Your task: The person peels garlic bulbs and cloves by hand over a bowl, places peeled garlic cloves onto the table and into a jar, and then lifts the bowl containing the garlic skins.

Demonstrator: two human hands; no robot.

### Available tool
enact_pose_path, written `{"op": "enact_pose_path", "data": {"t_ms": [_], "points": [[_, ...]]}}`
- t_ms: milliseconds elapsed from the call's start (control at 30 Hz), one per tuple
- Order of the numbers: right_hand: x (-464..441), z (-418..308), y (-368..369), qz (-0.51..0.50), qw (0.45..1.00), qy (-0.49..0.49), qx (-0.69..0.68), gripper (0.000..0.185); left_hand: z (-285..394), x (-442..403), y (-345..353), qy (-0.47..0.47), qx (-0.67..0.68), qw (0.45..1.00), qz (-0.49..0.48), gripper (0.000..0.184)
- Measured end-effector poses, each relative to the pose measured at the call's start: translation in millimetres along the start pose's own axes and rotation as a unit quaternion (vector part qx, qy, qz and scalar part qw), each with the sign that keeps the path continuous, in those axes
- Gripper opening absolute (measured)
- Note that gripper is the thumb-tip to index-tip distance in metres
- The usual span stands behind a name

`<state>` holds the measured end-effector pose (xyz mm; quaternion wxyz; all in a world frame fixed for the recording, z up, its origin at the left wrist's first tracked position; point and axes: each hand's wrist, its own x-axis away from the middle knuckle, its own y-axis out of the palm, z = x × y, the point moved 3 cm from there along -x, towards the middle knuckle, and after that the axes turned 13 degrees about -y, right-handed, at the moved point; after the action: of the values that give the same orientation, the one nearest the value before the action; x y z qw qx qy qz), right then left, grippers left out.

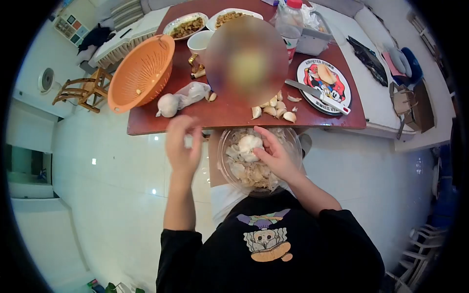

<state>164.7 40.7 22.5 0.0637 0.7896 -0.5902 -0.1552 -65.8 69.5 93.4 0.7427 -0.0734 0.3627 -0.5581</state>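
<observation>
My right hand [276, 155] holds a white garlic bulb [250, 146] between thumb and fingers, over a clear bowl [223, 163] of papery garlic skins [256, 175] on my lap. My left hand [183, 144] is raised at the table's front edge, partly smeared by motion, its fingers curved and apart with nothing visible in them. Just beyond it lies another garlic bulb [168, 105] at the end of a whitish mesh bag [193, 93]. Several loose cloves [280, 112] lie near the table edge, in front of a large blurred round area.
An orange colander [142, 73] tilts at the table's left. To the right, a knife [320, 97] rests across a cartoon plate [337, 80]. Behind are food dishes [186, 27], a white cup [200, 42], a red-capped bottle [289, 29] and a plastic bin [313, 41].
</observation>
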Motion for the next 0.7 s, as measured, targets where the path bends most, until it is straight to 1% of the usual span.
{"op": "enact_pose_path", "data": {"t_ms": [33, 67, 100, 133, 200, 233, 267, 300, 333, 367, 433, 467, 533, 567, 633, 667, 700], "points": [[3.9, 2.3, -2.4, 0.017, 0.999, 0.023, -0.018, 0.050, -2.8, 20.8, 16.0, -0.093, 0.054, 0.990, -0.095, 0.031], [7.6, 5.1, -4.3, 0.034, 0.998, 0.047, -0.037, 0.049, -3.7, 42.0, 33.7, -0.184, 0.107, 0.959, -0.188, 0.032], [9.8, 10.5, -6.3, 0.020, 0.999, 0.018, -0.044, 0.043, 2.7, 60.0, 50.3, -0.252, 0.181, 0.915, -0.257, 0.034], [11.6, 15.5, -7.1, 0.024, 0.999, -0.005, -0.031, 0.041, 8.6, 75.8, 66.0, -0.317, 0.252, 0.856, -0.322, 0.035], [12.6, 19.2, -6.2, 0.029, 0.998, -0.052, -0.003, 0.036, 8.7, 95.4, 89.6, -0.365, 0.367, 0.776, -0.361, 0.037], [16.8, 20.5, -7.3, 0.038, 0.999, 0.024, -0.014, 0.033, 9.8, 103.7, 97.0, -0.386, 0.421, 0.730, -0.376, 0.039], [18.3, 13.8, -9.2, 0.013, 0.995, 0.006, 0.099, 0.035, 9.6, 108.8, 102.0, -0.404, 0.435, 0.717, -0.365, 0.041], [17.2, 2.7, -9.2, -0.013, 0.978, -0.013, 0.210, 0.037, 10.6, 110.6, 105.7, -0.422, 0.449, 0.704, -0.354, 0.044], [16.5, -2.9, -9.5, -0.039, 0.947, -0.033, 0.317, 0.038, 10.7, 112.5, 107.6, -0.439, 0.462, 0.691, -0.342, 0.047], [15.0, -9.2, -7.6, -0.032, 0.886, -0.160, 0.433, 0.044, 7.8, 115.2, 109.2, -0.439, 0.453, 0.696, -0.343, 0.046], [9.6, -24.0, -4.9, -0.051, 0.839, -0.170, 0.515, 0.044, -0.5, 119.8, 111.7, -0.438, 0.434, 0.705, -0.349, 0.045], [7.9, -30.2, -4.0, -0.060, 0.812, -0.175, 0.554, 0.044, -0.5, 119.1, 110.5, -0.417, 0.409, 0.729, -0.358, 0.044], [5.7, -27.4, -2.6, -0.103, 0.830, -0.128, 0.534, 0.040, 1.8, 115.7, 107.3, -0.370, 0.356, 0.773, -0.374, 0.043], [5.6, -25.4, -1.9, -0.126, 0.837, -0.104, 0.522, 0.039, 4.1, 115.5, 106.4, -0.363, 0.353, 0.777, -0.374, 0.042], [8.0, -10.7, -6.4, -0.108, 0.859, -0.120, 0.485, 0.034, 8.8, 114.4, 103.9, -0.349, 0.348, 0.786, -0.374, 0.041], [8.5, -5.4, -7.8, -0.100, 0.870, -0.127, 0.467, 0.032, 9.5, 113.7, 104.0, -0.356, 0.345, 0.780, -0.383, 0.042], [7.9, -4.5, -8.0, -0.095, 0.876, -0.115, 0.458, 0.029, 9.6, 113.0, 104.3, -0.363, 0.342, 0.773, -0.393, 0.042]]}}
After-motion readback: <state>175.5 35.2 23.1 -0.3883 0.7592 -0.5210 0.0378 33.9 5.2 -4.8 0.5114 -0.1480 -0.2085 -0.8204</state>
